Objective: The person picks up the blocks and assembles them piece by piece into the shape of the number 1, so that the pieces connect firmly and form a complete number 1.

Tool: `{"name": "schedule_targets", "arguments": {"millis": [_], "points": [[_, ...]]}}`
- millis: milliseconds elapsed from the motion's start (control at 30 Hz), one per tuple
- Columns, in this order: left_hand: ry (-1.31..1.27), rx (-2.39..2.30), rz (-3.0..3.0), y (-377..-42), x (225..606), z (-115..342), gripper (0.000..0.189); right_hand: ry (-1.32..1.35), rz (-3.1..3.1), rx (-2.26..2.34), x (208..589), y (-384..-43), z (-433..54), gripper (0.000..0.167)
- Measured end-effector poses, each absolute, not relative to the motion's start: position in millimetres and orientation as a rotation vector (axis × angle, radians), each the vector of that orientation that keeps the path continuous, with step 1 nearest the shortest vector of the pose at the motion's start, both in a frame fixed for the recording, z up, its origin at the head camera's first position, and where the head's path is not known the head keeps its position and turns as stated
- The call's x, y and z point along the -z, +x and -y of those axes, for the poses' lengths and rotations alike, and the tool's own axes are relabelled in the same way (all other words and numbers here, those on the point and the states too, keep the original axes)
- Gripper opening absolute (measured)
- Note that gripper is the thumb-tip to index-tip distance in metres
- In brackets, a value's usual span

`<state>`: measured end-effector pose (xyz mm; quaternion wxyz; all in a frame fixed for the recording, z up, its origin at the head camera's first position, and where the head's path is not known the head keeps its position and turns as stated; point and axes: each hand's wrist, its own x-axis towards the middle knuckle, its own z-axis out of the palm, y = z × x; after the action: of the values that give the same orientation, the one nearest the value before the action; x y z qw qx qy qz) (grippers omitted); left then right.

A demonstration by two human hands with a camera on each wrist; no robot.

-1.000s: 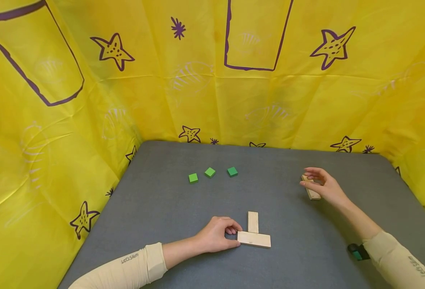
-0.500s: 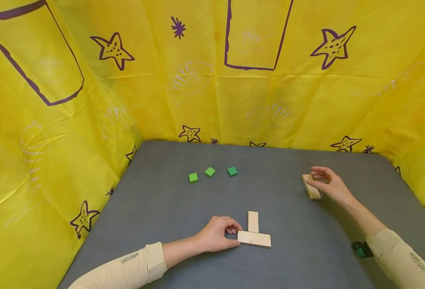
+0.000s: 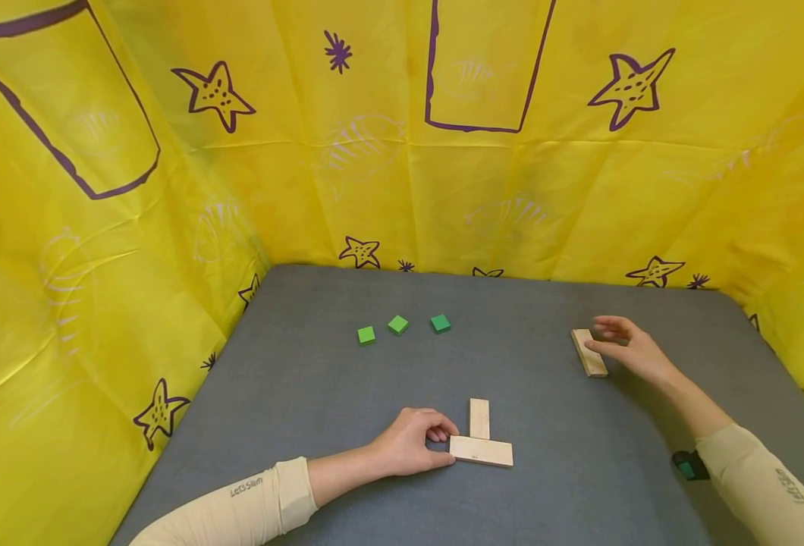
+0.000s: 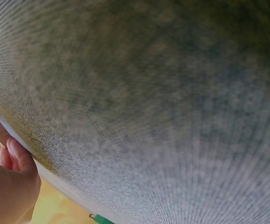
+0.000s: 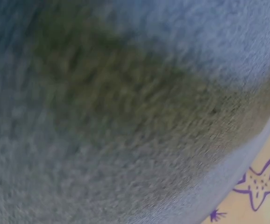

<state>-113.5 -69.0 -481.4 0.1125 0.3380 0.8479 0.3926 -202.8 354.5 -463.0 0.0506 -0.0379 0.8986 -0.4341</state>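
My left hand (image 3: 412,442) has its thumb and index finger at the left end of a flat wooden block (image 3: 481,451), pinching its corners. Behind that block a second wooden block (image 3: 480,418) points away from me, and together they make an upside-down T. Over on the right, a third wooden block (image 3: 589,353) lies at a slant on the grey table. My right hand (image 3: 630,353) hovers at its right side, thumb overlapping it and fingers loosely bent with nothing in them. The left wrist view catches my left hand (image 4: 11,182) at its lower left; no hand shows in the right wrist view.
Two light green squares (image 3: 365,335) and a darker green square (image 3: 441,324) lie toward the back of the grey table (image 3: 511,364). Yellow patterned cloth (image 3: 375,189) encloses the table at the back and sides. A dark strap (image 3: 690,465) sits by my right sleeve.
My right hand has drawn back a little to the right, uncovering more of the slanted block, which stays in place. My left hand and the other blocks have not moved.
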Motion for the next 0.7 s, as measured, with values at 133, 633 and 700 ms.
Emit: {"name": "schedule_targets", "arguments": {"millis": [133, 633, 700], "points": [[0.992, -1.152, -2.487, -114, 481, 69, 0.024, -0.111, -2.733, 1.261, 463, -203, -359, 0.068], [0.983, -1.159, -2.482, -114, 483, 69, 0.024, -0.261, -2.723, 1.147, 465, -206, -365, 0.072], [0.984, -1.16, -2.483, -114, 483, 69, 0.023, -0.316, -2.74, 1.106, 466, -206, -367, 0.072]]}}
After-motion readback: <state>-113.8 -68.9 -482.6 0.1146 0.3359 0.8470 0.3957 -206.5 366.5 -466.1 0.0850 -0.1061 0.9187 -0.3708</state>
